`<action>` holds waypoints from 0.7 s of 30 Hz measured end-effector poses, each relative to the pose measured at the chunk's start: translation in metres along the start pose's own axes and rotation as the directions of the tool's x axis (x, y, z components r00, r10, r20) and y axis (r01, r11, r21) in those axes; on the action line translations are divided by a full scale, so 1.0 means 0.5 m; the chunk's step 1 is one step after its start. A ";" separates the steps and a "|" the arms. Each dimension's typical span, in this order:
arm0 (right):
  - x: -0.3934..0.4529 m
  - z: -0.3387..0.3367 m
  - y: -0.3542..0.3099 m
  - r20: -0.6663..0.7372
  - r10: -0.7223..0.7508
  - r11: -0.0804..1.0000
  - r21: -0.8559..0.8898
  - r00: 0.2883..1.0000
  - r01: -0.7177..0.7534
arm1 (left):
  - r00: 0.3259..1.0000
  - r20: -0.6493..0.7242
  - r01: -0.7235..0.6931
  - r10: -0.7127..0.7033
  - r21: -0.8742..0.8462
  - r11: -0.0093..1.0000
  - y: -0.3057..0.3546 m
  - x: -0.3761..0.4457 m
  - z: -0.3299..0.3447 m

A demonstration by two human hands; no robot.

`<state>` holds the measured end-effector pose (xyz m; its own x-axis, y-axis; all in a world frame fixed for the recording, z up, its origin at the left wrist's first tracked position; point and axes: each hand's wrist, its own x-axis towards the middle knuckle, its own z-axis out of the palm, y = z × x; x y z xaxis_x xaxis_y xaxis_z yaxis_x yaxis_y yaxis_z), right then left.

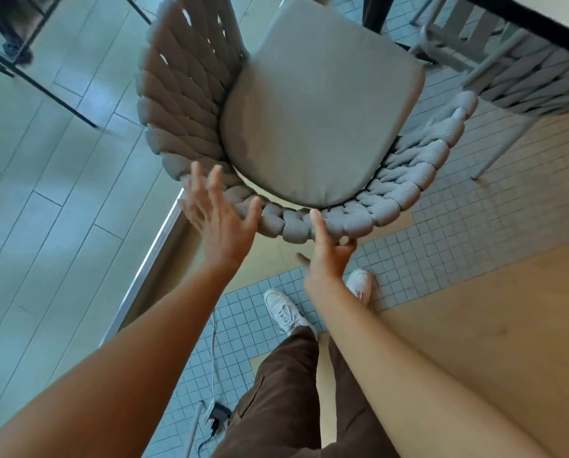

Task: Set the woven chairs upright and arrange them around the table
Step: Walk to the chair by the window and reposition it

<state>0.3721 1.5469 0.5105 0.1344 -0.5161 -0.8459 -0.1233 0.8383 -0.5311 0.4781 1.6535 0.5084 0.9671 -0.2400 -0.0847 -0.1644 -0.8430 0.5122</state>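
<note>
Directly below the person, in the middle of the frame, stands a woven chair (309, 133), upright, with a grey seat cushion (319, 107) lying on it. Its curved back rim of thick braided rope runs from the upper left, down through the centre, and up to the right.

The left hand (218, 219) is at the lower left part of this rim. Its fingers (195, 180) are spread wide and flat; the palm is just beside the rope and the thumb touches it, but the hand does not close around anything.

The right hand (326, 256) is at the lowest point of the rim, a little right of centre. One finger points up along the rope, and the other fingers go under the rim, so I cannot tell if they really grip it.

In the upper right of the frame is a second woven chair (521, 77), partly under the edge of the desk (541, 14), which has a dark border.

The floor (475, 242) on the right is small grey tiles with sunny patches. At the bottom, the person's brown trousers (286, 391) and white shoes (284, 312) are visible, and near them a white cable (213, 358) with a dark plug (218, 416) lies on the tiles.
</note>
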 end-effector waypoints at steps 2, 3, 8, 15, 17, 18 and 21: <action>-0.023 0.046 0.014 -0.005 0.093 0.992 0.086 0.996 -0.092 | 0.954 0.015 0.294 -0.299 -0.241 0.925 0.000 0.014 -0.003; -0.029 0.066 0.017 -0.027 0.117 0.982 0.153 0.993 -0.111 | 0.896 0.086 0.431 -0.435 -0.400 0.809 0.003 0.025 -0.003; -0.030 0.106 0.018 -0.150 0.112 0.947 0.314 0.982 -0.060 | 0.652 0.563 0.711 -0.507 -0.686 0.152 0.010 0.059 -0.002; -0.012 0.119 -0.008 -0.162 0.125 0.943 0.327 0.979 -0.066 | 0.642 0.594 0.713 -0.484 -0.695 0.094 0.018 0.086 0.007; 0.001 0.127 -0.024 -0.158 0.113 0.941 0.333 0.981 -0.055 | 0.652 0.596 0.711 -0.468 -0.695 0.106 0.032 0.101 0.013; 0.008 0.130 -0.033 -0.158 0.109 0.940 0.339 0.981 -0.050 | 0.658 0.594 0.708 -0.463 -0.698 0.110 0.041 0.109 0.017; 0.024 0.139 -0.059 -0.156 0.097 0.938 0.346 0.983 -0.037 | 0.655 0.595 0.710 -0.466 -0.695 0.110 0.063 0.128 0.028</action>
<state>0.4456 1.5280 0.5196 -0.0335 -0.4537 -0.8905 0.2191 0.8660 -0.4495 0.5323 1.6050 0.5069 0.5942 -0.0511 -0.8027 0.8039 0.0716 0.5905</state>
